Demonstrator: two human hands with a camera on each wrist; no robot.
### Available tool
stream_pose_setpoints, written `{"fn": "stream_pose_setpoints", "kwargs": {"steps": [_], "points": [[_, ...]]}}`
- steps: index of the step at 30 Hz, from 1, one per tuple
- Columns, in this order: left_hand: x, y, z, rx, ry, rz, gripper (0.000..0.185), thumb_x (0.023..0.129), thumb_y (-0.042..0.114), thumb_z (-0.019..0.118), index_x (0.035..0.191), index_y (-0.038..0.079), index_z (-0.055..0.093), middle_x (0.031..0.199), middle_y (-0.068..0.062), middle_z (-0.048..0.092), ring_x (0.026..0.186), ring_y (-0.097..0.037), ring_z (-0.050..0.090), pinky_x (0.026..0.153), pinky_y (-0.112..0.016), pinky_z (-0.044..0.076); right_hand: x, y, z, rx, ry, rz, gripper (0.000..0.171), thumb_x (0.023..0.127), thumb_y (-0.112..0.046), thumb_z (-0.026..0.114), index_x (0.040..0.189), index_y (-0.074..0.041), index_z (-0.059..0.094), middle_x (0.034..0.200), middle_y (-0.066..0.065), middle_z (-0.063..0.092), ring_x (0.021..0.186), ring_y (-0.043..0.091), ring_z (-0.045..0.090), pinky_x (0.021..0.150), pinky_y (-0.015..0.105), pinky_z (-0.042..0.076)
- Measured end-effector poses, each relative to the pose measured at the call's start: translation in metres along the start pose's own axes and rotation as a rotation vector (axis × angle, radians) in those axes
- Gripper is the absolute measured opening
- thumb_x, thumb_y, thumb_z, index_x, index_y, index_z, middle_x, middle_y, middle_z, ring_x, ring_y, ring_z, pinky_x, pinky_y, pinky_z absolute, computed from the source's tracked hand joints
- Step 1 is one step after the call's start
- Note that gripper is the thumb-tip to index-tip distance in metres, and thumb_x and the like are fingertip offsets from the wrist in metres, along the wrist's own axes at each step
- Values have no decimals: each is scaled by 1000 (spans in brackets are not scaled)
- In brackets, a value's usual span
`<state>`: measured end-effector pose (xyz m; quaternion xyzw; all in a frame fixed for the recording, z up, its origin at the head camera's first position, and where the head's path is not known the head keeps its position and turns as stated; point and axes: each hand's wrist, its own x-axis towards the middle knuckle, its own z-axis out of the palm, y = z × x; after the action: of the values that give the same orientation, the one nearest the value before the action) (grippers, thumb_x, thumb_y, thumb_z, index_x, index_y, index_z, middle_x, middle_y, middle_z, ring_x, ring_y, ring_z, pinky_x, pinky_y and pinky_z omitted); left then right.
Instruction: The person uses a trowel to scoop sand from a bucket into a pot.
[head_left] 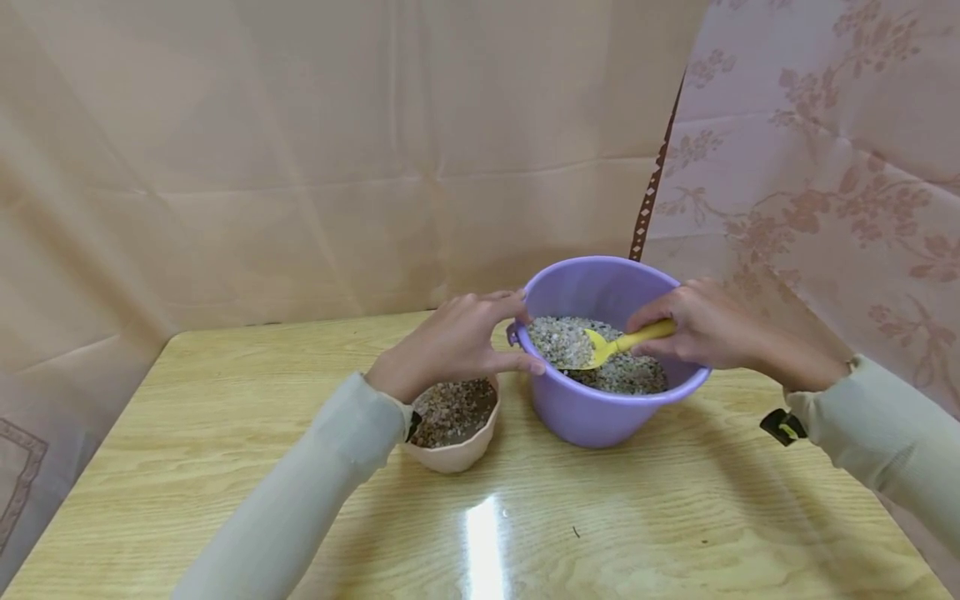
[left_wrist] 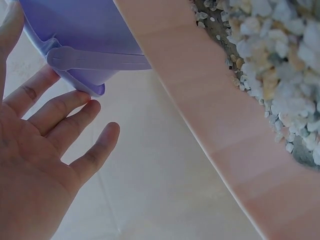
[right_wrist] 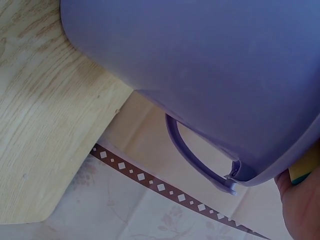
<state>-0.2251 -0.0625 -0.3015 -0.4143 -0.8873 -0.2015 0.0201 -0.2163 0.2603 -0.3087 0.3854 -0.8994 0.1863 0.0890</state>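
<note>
Nearest me, glossy light wooden counter (head_left: pixel 225 433), bare grain with a glare streak. On it, a small pale pink scalloped bowl (head_left: pixel 455 452), already well filled with brownish gravel (head_left: pixel 457 408); I judge the filling is well along, with room near the rim. Just beside it, to its right, a lilac plastic bucket (head_left: pixel 600 408) holds plenty of pale whitish gravel (head_left: pixel 630 375), so stock is far from used up.

Left hand (head_left: pixel 450 343): above the pink bowl, fingers spread and mostly straight, thumb and fingertips at the bucket's near rim and handle lug. Left wrist view shows the palm open with fingertips (left_wrist: pixel 82 107) touching the lug under the bucket handle (left_wrist: pixel 95 59); no curl round anything. I read it as steadying the bucket, not gripping.

Right hand (head_left: pixel 693 329): over the bucket's far right rim, fingers curled round the handle of a small yellow plastic spoon (head_left: pixel 618 343). The spoon's bowl sits in the pale gravel near the middle of the bucket. I cannot tell whether it carries a load. Right wrist view shows only the bucket wall, its hanging handle (right_wrist: pixel 192 157), the counter edge and a sliver of yellow.

Behind: peach cloth backdrop (head_left: pixel 337 150), floral pink curtain (head_left: pixel 840 167) at right.
</note>
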Motion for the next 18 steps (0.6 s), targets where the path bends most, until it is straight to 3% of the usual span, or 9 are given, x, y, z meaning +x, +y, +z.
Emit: {"fn": "stream_pose_setpoints", "kwargs": {"steps": [18], "points": [[1,1,-1,11,-5,-7,57,80,60,75,118,17,66,123,1,68,85,-8,62,80,-33,50,-1,1,-3,7,52,-54,18,74,-14,88,90,-20,79,74,-16,71,55,-10,55,49,13,46]]}}
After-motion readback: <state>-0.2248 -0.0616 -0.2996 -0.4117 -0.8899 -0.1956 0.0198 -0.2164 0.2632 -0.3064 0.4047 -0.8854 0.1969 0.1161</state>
